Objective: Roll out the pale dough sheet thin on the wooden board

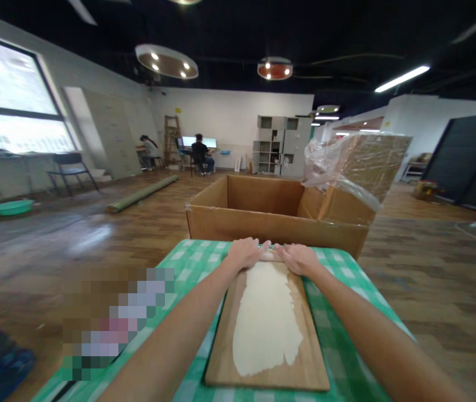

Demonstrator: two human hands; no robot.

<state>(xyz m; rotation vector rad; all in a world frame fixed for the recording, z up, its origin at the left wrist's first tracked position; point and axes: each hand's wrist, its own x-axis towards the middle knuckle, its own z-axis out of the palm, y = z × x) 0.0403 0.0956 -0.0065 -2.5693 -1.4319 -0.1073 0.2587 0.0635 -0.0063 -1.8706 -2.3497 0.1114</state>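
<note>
L hand (246,252) & R hand (298,258) open, flat, side by side on pale wooden rolling pin (272,255), far end of thin cream dough sheet (265,318) on oblong wooden board (311,357). Prob. best: even palm pressure, pin square.

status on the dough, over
Left hand, right hand flat on rolling pin, far end of wooden board. Dough spread thin along it. Cardboard box close beyond.

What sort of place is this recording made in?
Probably an open office or workshop hall: a seated person at monitors by the far wall, storage shelves, and a big cardboard box.
</note>
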